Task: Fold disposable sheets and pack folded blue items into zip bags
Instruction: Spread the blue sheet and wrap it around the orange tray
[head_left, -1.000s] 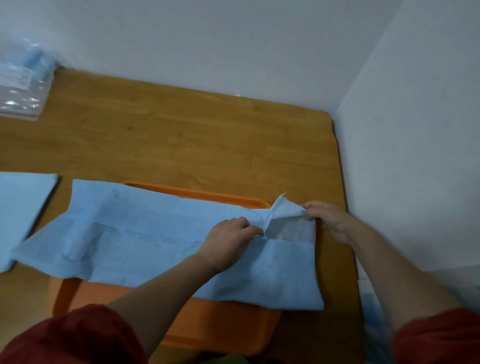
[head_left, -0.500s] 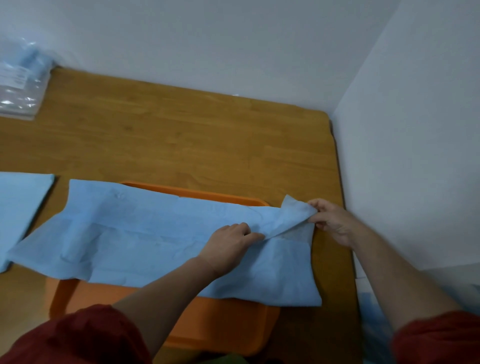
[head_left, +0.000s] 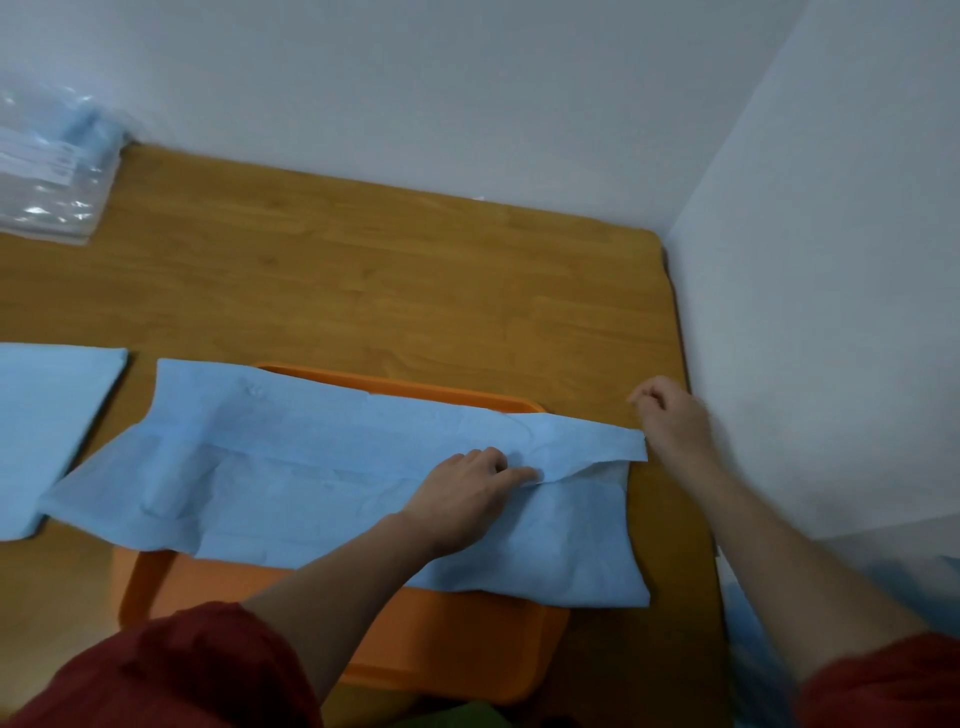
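Observation:
A long blue disposable sheet (head_left: 311, 467) lies partly folded lengthwise across an orange tray (head_left: 395, 387), with its right end lying flat and folded over. My left hand (head_left: 467, 493) rests on the sheet right of its middle, fingertips pressing the fold line. My right hand (head_left: 670, 415) hovers just past the sheet's right end, blurred, with loosely curled fingers that hold nothing. A pile of clear zip bags (head_left: 47, 176) with blue items inside sits at the table's far left corner.
A second blue sheet (head_left: 47, 415) lies flat at the left edge of the wooden table (head_left: 363, 286). A white wall (head_left: 831, 312) runs close along the table's right side. More blue material (head_left: 748, 623) shows at the lower right.
My right hand has let go of the sheet's raised right corner and drawn away to the right. The corner now lies flat. My left hand stays on the fold.

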